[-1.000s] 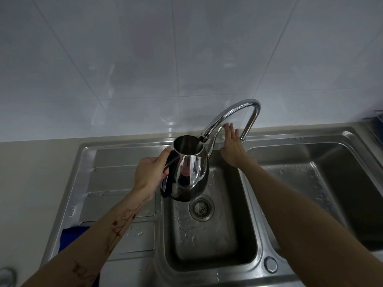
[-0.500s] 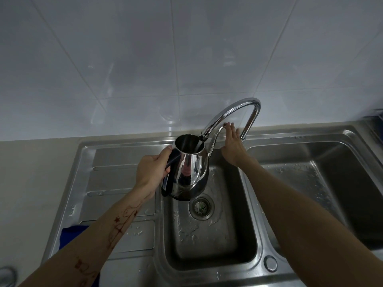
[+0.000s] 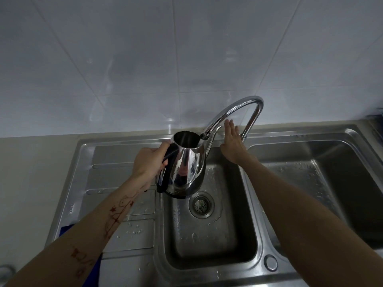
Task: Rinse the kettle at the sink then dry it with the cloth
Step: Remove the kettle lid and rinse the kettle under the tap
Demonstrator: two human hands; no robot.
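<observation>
A shiny steel kettle [image 3: 186,168] with a black handle hangs upright over the left sink basin [image 3: 209,235], its open mouth just under the spout of the curved chrome tap [image 3: 234,109]. My left hand [image 3: 148,162] grips the kettle's black handle. My right hand [image 3: 233,142] reaches behind the tap with straight fingers, beside the tap's base; I cannot tell whether it touches the lever. A blue cloth [image 3: 93,274] lies at the drainboard's near left edge, mostly hidden under my left forearm.
The steel drainboard [image 3: 116,158] lies left of the basin with water drops on it. A second, larger basin [image 3: 323,168] is on the right. A round drain strainer [image 3: 200,205] sits in the left basin. White wall tiles rise behind the sink.
The kettle has stayed under the spout and both hands have kept their places. The view has shifted only slightly.
</observation>
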